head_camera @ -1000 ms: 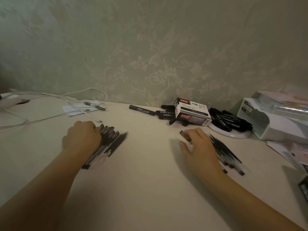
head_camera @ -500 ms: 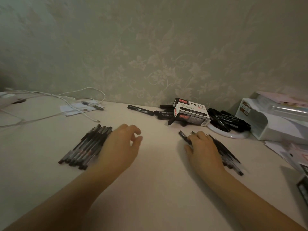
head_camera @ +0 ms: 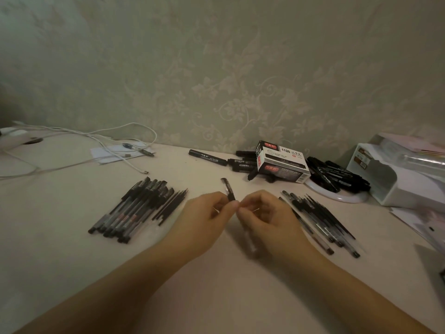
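Observation:
My left hand [head_camera: 204, 220] and my right hand [head_camera: 269, 218] meet above the middle of the table, both on one black gel pen [head_camera: 228, 190]. The left fingers pinch it just below its capped end, which sticks up and away. The right hand grips the clear barrel, which runs down under the palm. A tidy row of similar pens [head_camera: 134, 208] lies to the left. A looser heap of pens [head_camera: 320, 220] lies to the right, next to my right hand.
A marker box [head_camera: 281, 162] stands at the back, with loose black markers [head_camera: 207, 157] to its left and more on a white plate [head_camera: 342, 197]. White cables [head_camera: 96, 138] trail at the back left. A white organiser [head_camera: 404, 184] sits at the right edge.
My right hand lifted a pen out of the right heap and brought it to the middle. My left hand left the left row, crossed over and took hold near the pen's cap.

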`<state>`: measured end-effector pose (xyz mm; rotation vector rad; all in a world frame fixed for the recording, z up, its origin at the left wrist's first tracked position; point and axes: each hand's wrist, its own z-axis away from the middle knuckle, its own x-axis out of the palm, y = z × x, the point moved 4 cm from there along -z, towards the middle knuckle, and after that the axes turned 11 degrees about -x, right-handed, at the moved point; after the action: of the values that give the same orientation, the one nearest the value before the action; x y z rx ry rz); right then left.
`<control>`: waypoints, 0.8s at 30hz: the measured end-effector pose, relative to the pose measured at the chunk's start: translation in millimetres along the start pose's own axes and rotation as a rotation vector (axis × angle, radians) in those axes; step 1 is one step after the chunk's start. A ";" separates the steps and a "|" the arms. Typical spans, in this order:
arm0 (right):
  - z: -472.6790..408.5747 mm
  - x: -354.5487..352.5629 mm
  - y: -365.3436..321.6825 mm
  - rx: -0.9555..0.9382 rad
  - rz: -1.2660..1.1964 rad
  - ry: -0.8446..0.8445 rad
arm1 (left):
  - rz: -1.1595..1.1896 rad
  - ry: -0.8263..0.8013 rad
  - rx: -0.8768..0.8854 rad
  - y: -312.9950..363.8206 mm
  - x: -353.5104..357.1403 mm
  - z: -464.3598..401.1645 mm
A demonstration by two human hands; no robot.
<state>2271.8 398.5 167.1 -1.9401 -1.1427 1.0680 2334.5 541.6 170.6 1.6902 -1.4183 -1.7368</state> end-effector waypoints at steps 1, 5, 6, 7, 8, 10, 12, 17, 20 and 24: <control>2.5 5.2 0.1 -0.023 -0.020 -0.033 | 0.039 -0.034 -0.006 1.2 3.2 1.1; 4.1 6.1 5.3 -0.057 0.006 -0.079 | 0.140 -0.097 -0.036 0.9 6.4 1.2; 3.3 3.9 7.3 -0.052 0.029 -0.070 | 0.102 -0.086 -0.019 0.9 5.0 0.9; 2.1 1.6 9.5 -0.039 0.045 -0.050 | 0.042 -0.064 0.007 1.0 3.1 0.3; 0.9 -0.9 11.7 -0.017 0.036 -0.017 | -0.021 -0.042 0.038 1.2 1.0 0.0; -1.2 -5.5 14.5 0.029 -0.028 0.041 | -0.130 -0.031 0.108 3.1 -1.5 1.4; -2.7 -9.7 15.4 0.010 -0.006 0.037 | -0.220 -0.065 0.180 4.5 1.1 3.3; -3.3 -8.2 15.4 -0.066 0.119 -0.099 | -0.233 -0.135 0.217 2.1 7.4 2.5; -3.0 -7.8 15.4 -0.037 0.119 -0.141 | -0.297 -0.139 0.244 -1.1 9.5 -0.9; -5.6 -9.6 15.5 0.022 0.049 -0.213 | -0.359 -0.135 0.262 -4.7 11.5 -5.7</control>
<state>2279.8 382.7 160.1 -1.8804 -1.1958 1.3336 2338.6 532.3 161.5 2.1104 -1.5316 -1.9499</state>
